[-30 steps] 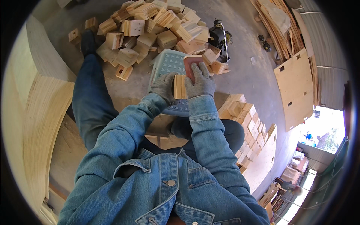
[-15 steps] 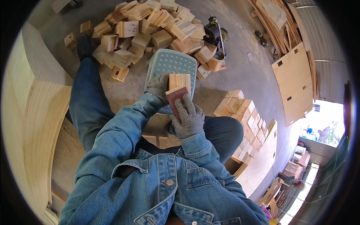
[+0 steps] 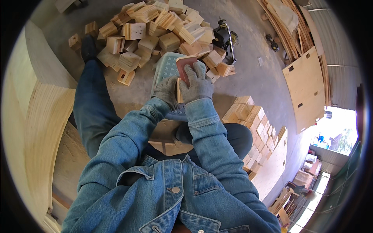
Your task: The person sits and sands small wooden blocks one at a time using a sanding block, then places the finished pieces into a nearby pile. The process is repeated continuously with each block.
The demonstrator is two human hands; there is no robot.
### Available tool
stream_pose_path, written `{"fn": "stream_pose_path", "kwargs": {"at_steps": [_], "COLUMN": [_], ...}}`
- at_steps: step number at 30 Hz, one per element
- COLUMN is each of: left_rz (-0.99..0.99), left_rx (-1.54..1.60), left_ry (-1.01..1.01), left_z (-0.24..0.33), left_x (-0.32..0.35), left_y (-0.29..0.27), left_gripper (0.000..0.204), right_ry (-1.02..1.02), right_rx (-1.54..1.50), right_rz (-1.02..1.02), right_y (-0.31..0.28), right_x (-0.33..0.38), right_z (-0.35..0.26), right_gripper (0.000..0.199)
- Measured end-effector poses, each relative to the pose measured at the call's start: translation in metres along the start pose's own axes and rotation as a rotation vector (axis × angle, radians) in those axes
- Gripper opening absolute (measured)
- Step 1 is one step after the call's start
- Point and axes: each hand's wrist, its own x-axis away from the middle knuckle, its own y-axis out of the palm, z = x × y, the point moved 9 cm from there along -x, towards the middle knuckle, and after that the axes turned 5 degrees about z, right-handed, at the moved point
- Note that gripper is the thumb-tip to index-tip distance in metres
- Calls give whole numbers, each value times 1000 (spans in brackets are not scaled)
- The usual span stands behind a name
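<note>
My left hand [image 3: 166, 92], in a grey glove, is closed around the side of a pale wooden block [image 3: 179, 91]. Most of that block is hidden behind the gloves. A flat sanding block with a reddish-brown face [image 3: 185, 64] is in my right hand [image 3: 197, 86], also gloved, its fingers laid over that face. It lies over the wooden block, reaching past its far end. Both hands are above a pale blue-green plastic stool [image 3: 166, 65] with a patterned top, between my legs.
A loose heap of wooden blocks [image 3: 147, 42] covers the floor beyond the stool. More blocks [image 3: 254, 120] are stacked at my right beside a plywood sheet [image 3: 272, 171]. A black tool with a metal bar [image 3: 229, 42] stands by the heap. Large curved-looking plywood [image 3: 42, 116] rises at left.
My right hand has pushed the sanding block forward, away from me, along the wooden block. My left hand stays in nearly the same place, still holding the wooden block.
</note>
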Motion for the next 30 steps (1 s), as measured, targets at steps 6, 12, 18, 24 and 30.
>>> {"fn": "stream_pose_path", "kwargs": {"at_steps": [6,12,18,24,30], "left_rz": [23,-22,59,-43,32], "left_rx": [-129,-45,-9,-77,-108], "left_ry": [39,-46,26,0,7], "left_z": [15,17,25,5,20], "left_x": [1,1,-1,2,2], "left_y": [-14,-18,-25,-6,-15], "left_gripper": [90,90,85,88,90], "right_ry": [44,-102,-150,-89,46], "right_rx": [-4,-71,-103,-32,3], "right_rz": [-133,-47,30,17,-69], "right_y": [-20,-40,-41,-22,7], "right_x": [49,128,124,49,-16], "right_z": [-9,-16,-16,-15,11], "right_gripper": [62,66,63,60,64]}}
